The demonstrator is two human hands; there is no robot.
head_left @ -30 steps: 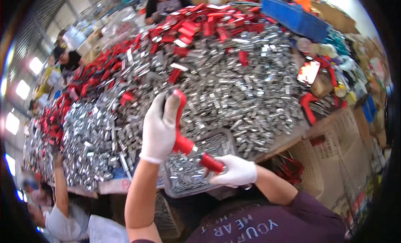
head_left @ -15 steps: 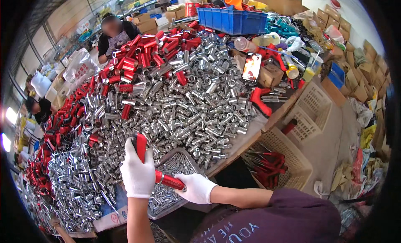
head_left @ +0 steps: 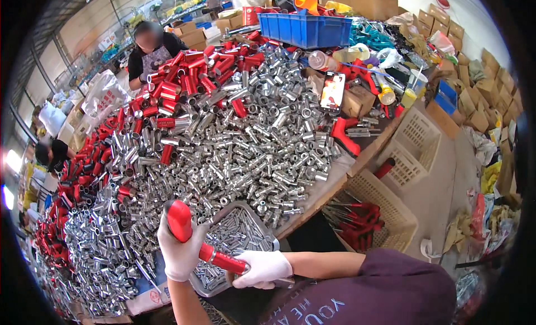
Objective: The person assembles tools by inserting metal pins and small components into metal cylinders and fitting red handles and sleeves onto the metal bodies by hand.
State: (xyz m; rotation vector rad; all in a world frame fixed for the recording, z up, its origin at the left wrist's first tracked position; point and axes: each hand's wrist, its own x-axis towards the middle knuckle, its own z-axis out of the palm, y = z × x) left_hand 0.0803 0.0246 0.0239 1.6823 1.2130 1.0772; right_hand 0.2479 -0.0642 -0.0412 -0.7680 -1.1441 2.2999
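Observation:
In my white-gloved left hand (head_left: 181, 249) is a red pistol-shaped tool with a black-edged grip (head_left: 178, 220). My fingers are closed round it where the grip meets its red barrel (head_left: 223, 259), which has a silver ring. The barrel slants down to the right. At its far end my gloved right hand (head_left: 262, 269) is closed on the tip, its fingers partly hidden. Something greyish pokes out beside that hand, too small to make out. Under the tool stands a grey tray (head_left: 276, 239) of small metal pins.
A large heap of silver metal sleeves (head_left: 251, 152) covers the table, with red tubes (head_left: 170, 90) behind. A red pistol-shaped body (head_left: 344, 138) and a phone (head_left: 333, 91) lie near the right edge. Cream crates (head_left: 410, 219) stand below. A person (head_left: 149, 51) works across the heap.
Both hands have come slightly lower and nearer me with the tool. The grip has turned, showing more of its rounded red end. My right hand's fingers have curled under further.

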